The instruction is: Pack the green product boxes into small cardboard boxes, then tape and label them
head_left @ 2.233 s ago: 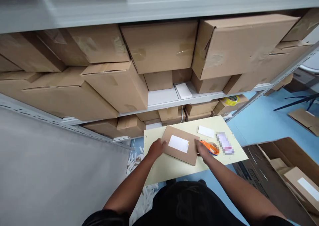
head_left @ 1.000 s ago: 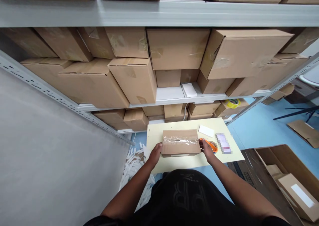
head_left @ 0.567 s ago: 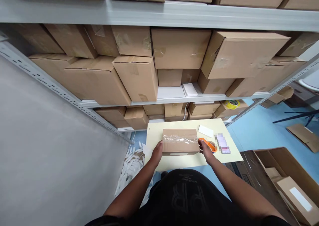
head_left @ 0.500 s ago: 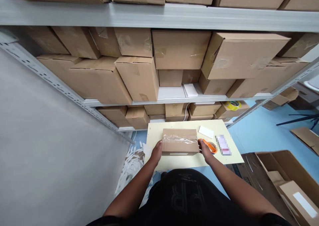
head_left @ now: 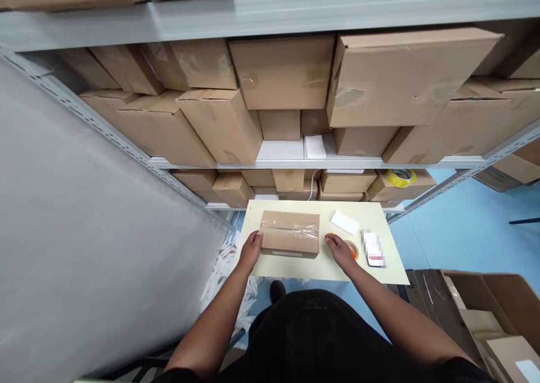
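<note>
Near the left edge of the table (head_left: 295, 267) lies a taped box (head_left: 290, 232), its end against the left hand (head_left: 251, 250), whose grip I cannot tell. Toward the right edge, the right hand (head_left: 340, 251) partly hides an orange tape dispenser (head_left: 355, 251), grasp unclear.

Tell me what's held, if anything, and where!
The left hand touches the left end of the box, the right hand the left end of the orange tape dispenser. Neither grip shows clearly.
</note>
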A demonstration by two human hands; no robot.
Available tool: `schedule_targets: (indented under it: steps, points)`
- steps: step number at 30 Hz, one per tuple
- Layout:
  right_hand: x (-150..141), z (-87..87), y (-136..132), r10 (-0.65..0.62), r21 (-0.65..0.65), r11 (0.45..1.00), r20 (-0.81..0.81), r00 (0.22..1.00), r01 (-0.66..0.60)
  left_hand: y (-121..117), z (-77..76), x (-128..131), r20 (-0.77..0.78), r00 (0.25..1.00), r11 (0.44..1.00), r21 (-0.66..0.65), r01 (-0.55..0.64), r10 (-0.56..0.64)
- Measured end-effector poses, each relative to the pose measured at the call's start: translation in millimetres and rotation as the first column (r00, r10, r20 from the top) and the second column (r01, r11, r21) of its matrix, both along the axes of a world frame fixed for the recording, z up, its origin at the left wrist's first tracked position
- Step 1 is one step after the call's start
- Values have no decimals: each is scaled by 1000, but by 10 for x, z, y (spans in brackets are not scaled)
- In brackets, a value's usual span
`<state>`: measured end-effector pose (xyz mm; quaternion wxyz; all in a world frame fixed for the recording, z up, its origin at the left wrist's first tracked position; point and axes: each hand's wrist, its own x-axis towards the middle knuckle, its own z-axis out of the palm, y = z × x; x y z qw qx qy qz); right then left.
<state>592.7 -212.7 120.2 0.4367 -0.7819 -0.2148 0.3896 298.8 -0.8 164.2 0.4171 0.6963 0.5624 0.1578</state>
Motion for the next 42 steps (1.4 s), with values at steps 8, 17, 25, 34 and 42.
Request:
schedule_targets:
  steps: [8, 17, 25, 34, 42]
  points:
    - [677, -77, -188, -59, -124, 988, 234, 970, 90, -142, 615, 677, -178, 896, 864, 243, 441, -407]
    - [459, -56, -226, -114, -70, 990, 156, 981, 126, -54, 677, 2171, -282, 429, 381, 212, 900, -858]
    - [602, -89, -513, -291, -35, 956, 55, 955, 293, -294, -24, 3522, -390, 77, 112, -69, 991, -918]
    - [1395, -159, -884, -143, -50, 988, 20, 989, 144, -648, -684, 4296, -528, -45, 63, -184, 981, -848]
    - [1611, -183, -1030, 17, -95, 995, 8, 1000, -16, -738, -841, 4287, -559, 51, 178, -174, 969, -827]
